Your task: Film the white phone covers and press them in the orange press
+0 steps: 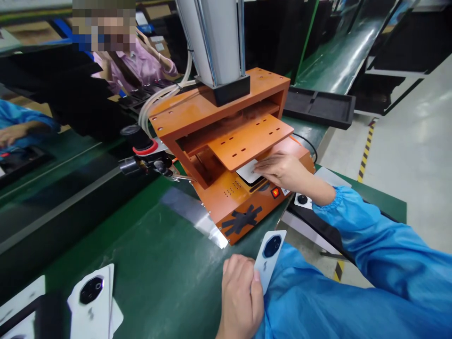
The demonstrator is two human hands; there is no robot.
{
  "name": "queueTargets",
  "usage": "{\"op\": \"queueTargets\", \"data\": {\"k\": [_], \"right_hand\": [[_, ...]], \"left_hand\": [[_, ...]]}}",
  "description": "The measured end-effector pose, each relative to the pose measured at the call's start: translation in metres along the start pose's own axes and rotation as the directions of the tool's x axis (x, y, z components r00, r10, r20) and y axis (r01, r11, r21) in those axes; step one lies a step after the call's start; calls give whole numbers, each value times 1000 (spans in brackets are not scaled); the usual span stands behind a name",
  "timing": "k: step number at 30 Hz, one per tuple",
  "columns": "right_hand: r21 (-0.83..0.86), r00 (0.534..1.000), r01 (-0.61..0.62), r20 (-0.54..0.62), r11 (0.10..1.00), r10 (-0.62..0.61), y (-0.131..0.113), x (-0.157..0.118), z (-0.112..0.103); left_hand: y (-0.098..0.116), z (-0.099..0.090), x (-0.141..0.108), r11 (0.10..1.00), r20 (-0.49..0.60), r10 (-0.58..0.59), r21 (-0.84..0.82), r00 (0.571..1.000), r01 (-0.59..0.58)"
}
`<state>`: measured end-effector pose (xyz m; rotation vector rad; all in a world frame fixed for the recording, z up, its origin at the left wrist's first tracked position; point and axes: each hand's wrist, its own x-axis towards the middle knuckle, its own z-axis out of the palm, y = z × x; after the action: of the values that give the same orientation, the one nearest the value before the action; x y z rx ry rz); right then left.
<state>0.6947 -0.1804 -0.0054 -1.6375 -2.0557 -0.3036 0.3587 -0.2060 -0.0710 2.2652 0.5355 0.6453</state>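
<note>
My left hand (242, 292) is closed around a white phone back cover (263, 268) with a dark round camera area, tilted upright near my blue-sleeved body. My right hand (280, 170) reaches into the front of an orange press (219, 197), its fingers pinched at the edge of a flat white panel (249, 172). That panel lies over a dark bed below the raised orange press plate (252, 141), and its far end is hidden by the plate. A red lit switch (275, 192) glows on the press front.
Several white phone covers (92, 301) lie stacked at lower left. Another cover (302, 200) sits on a black tray under my right forearm. A black tray (318, 106) stands behind the press. Hoses (148, 108) run along its left. Co-workers are across the bench.
</note>
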Motion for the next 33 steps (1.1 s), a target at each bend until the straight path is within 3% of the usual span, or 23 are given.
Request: {"op": "queueTargets", "data": {"k": [4,6,9,11,12,14,15,16,17,21,23,26,28,30,31,33], "right_hand": [[68,984,-15,177,998,3,-11,8,-15],[59,980,-41,196,997,29,-17,7,-16],[18,995,-72,75,997,70,-23,-9,-7],[15,981,-159,-107,987,159,-23,-34,1],[31,941,-249,-228,968,250,-22,-50,5],[96,769,-464,-449,881,454,-18,-86,14],[118,688,-541,-507,833,519,-16,-103,18],[119,642,-589,-531,799,553,-14,-119,22],[95,637,-611,-530,786,560,-11,-132,27],[-49,743,-574,-452,818,494,1,-157,41],[-57,757,-567,-429,821,493,4,-159,42],[103,739,-559,-388,823,551,-14,-163,35],[343,767,-519,-219,783,603,-47,-171,33],[615,809,-512,109,600,578,-90,-182,37],[710,802,-538,265,455,535,-111,-188,42],[784,758,-585,437,208,485,-139,-201,52]], "left_hand": [[2,-5,9,994,-2,53,95,999,-52],[3,-5,14,978,0,104,181,995,-102],[1,-1,22,945,-33,146,301,989,-130],[-2,4,26,923,-63,153,365,986,-120],[-4,6,27,913,-72,156,392,985,-116],[-9,9,27,894,-95,163,436,982,-106],[-12,10,27,886,-106,170,452,980,-105],[-14,11,27,879,-116,178,465,977,-105],[-16,11,27,873,-121,183,476,976,-105],[-18,9,31,848,-98,163,523,982,-89],[-16,6,32,834,-88,160,545,983,-87],[-13,5,26,845,-133,218,521,967,-119],[-9,11,19,883,-182,248,446,952,-145],[-3,24,12,930,-173,225,332,959,-158],[0,32,9,950,-136,199,269,970,-157],[8,49,8,975,-47,151,172,987,-141]]}}
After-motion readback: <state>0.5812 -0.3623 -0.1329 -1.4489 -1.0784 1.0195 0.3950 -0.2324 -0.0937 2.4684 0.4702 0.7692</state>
